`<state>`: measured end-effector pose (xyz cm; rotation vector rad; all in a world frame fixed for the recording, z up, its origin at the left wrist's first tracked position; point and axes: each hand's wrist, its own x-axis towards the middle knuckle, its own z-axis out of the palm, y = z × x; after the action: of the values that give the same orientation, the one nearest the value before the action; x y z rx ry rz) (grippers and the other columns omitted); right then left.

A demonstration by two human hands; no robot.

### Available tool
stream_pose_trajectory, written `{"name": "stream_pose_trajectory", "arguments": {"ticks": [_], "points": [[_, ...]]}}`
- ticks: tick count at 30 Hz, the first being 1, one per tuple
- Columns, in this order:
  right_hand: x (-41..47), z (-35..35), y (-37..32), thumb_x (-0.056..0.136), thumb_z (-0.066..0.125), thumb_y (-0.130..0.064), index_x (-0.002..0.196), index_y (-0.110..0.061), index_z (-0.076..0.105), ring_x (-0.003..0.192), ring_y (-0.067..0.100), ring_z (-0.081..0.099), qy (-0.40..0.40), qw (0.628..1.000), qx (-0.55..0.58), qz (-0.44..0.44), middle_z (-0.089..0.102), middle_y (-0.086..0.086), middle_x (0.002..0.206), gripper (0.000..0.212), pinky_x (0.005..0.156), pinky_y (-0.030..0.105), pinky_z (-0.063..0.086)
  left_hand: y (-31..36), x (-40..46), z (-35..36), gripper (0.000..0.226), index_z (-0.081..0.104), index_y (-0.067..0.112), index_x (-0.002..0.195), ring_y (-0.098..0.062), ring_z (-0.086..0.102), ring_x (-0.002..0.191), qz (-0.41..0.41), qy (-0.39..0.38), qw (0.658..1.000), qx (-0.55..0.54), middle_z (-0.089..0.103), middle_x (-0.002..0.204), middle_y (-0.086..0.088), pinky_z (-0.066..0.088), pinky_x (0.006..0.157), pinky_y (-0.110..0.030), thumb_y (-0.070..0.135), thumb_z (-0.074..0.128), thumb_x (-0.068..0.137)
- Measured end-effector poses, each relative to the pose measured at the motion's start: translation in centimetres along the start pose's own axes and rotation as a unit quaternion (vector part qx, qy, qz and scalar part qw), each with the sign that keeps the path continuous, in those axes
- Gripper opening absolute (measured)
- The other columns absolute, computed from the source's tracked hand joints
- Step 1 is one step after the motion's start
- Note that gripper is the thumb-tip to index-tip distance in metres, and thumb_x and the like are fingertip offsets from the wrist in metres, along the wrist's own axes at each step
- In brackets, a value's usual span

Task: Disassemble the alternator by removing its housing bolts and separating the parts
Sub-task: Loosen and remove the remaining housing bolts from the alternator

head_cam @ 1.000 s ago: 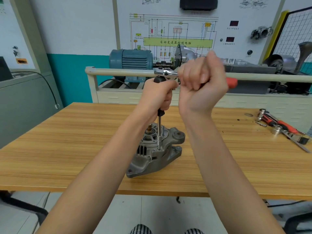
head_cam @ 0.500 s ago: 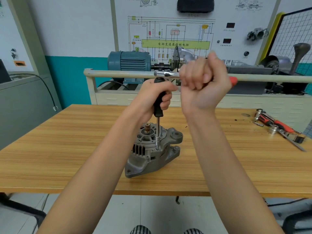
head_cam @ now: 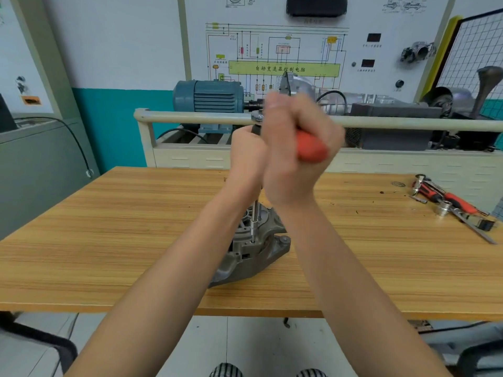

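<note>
Here the right hand point(head_cam: 296, 153) is curling its fingers tight round the red ratchet handle point(head_cam: 310, 145), while the left hand point(head_cam: 249, 151) is gripping the black extension driver upright just beside it. Straight below the fingers, the steel shaft point(head_cam: 254, 221) is running vertically down onto a housing bolt of the alternator point(head_cam: 253, 254), which is sitting on the wooden table point(head_cam: 109, 240). Both forearms are reaching forward, wrists raised, nearly touching.
</note>
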<state>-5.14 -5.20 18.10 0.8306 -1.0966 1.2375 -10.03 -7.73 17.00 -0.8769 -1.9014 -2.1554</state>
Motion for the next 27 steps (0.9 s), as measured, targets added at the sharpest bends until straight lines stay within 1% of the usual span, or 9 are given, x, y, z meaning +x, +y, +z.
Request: {"name": "stream_pose_trajectory", "arguments": {"ticks": [3,6,9,14,17,20,23,25,27], "points": [[-0.6,1.0,-0.3,0.082,0.049,0.005,0.063,-0.015,0.050,0.049,-0.001,0.032,-0.044,0.996,-0.059,-0.044,0.035,-0.010,0.056,0.028,0.051,0.006,0.027,0.1,-0.7,0.0,0.006,0.043,0.043,0.085,0.004,0.052,0.079,0.127,-0.016,0.992,0.020,0.052,0.072,0.026,0.037,0.082,-0.013,0.037,0.045,0.085],[-0.3,0.5,-0.2,0.083,0.050,0.001,0.064,-0.021,0.047,0.045,0.001,0.030,-0.002,0.999,-0.031,-0.010,0.036,-0.012,0.053,0.029,0.048,0.015,0.027,0.0,-0.1,-1.0,0.024,0.046,0.017,0.074,-0.007,0.044,0.058,0.013,-0.005,1.000,0.018,0.047,0.065,0.006,0.038,0.057,-0.019,0.012,0.045,0.098],[0.8,-1.0,0.3,0.083,0.050,-0.006,0.052,-0.025,0.043,0.038,0.007,0.028,0.053,0.988,0.108,0.098,0.033,-0.010,0.042,0.037,0.048,0.023,0.022,0.0,0.2,-1.8,0.030,0.042,0.013,0.064,-0.012,0.032,0.044,-0.067,-0.063,0.995,-0.043,0.038,0.050,0.000,0.027,0.044,-0.022,-0.003,0.054,0.087],[2.8,-4.3,1.9,0.094,0.031,-0.010,0.036,-0.017,0.034,0.035,0.013,0.010,0.152,0.849,0.393,0.321,0.024,-0.004,0.031,0.059,0.039,0.023,0.019,-0.2,0.7,-2.4,0.043,0.042,0.018,0.050,-0.011,0.029,0.036,-0.081,-0.140,0.980,-0.112,0.034,0.043,0.003,0.026,0.038,-0.020,-0.002,0.058,0.085],[3.2,-5.0,2.8,0.091,0.034,-0.013,0.035,-0.016,0.033,0.028,0.011,0.018,0.206,0.791,0.453,0.357,0.022,-0.003,0.031,0.057,0.038,0.021,0.018,-0.3,0.6,-2.2,0.049,0.034,0.021,0.048,-0.008,0.020,0.032,-0.095,-0.160,0.976,-0.110,0.027,0.040,0.007,0.017,0.037,-0.018,0.000,0.054,0.088],[2.9,-4.5,2.6,0.095,0.030,-0.011,0.035,-0.017,0.033,0.031,0.011,0.015,0.185,0.826,0.419,0.329,0.023,-0.003,0.032,0.060,0.038,0.023,0.020,-0.2,0.6,-1.8,0.052,0.032,0.023,0.046,-0.007,0.017,0.032,-0.099,-0.104,0.986,-0.087,0.025,0.038,0.008,0.015,0.037,-0.017,-0.003,0.052,0.087],[2.0,-3.1,1.7,0.093,0.035,-0.007,0.038,-0.018,0.034,0.036,0.011,0.014,0.115,0.905,0.317,0.259,0.025,-0.005,0.034,0.056,0.043,0.027,0.020,-0.2,0.7,-1.3,0.045,0.032,0.021,0.053,-0.009,0.017,0.035,-0.102,-0.019,0.993,-0.058,0.026,0.041,0.006,0.014,0.040,-0.019,-0.005,0.053,0.085],[1.2,-1.4,1.1,0.086,0.046,-0.005,0.046,-0.020,0.041,0.037,0.010,0.024,0.082,0.971,0.174,0.143,0.031,-0.007,0.040,0.043,0.045,0.028,0.022,0.0,0.3,-0.6,0.040,0.034,0.020,0.059,-0.008,0.023,0.037,-0.078,0.023,0.996,-0.030,0.031,0.046,0.005,0.019,0.040,-0.019,-0.002,0.054,0.086],[0.1,0.1,0.7,0.081,0.049,-0.002,0.056,-0.014,0.051,0.045,0.003,0.033,0.023,0.999,0.024,-0.003,0.035,-0.010,0.048,0.028,0.047,0.018,0.031,0.0,-0.4,0.0,0.031,0.035,0.021,0.064,-0.001,0.038,0.043,0.018,0.045,0.999,0.009,0.043,0.055,0.011,0.033,0.048,-0.016,0.018,0.055,0.087]]}}
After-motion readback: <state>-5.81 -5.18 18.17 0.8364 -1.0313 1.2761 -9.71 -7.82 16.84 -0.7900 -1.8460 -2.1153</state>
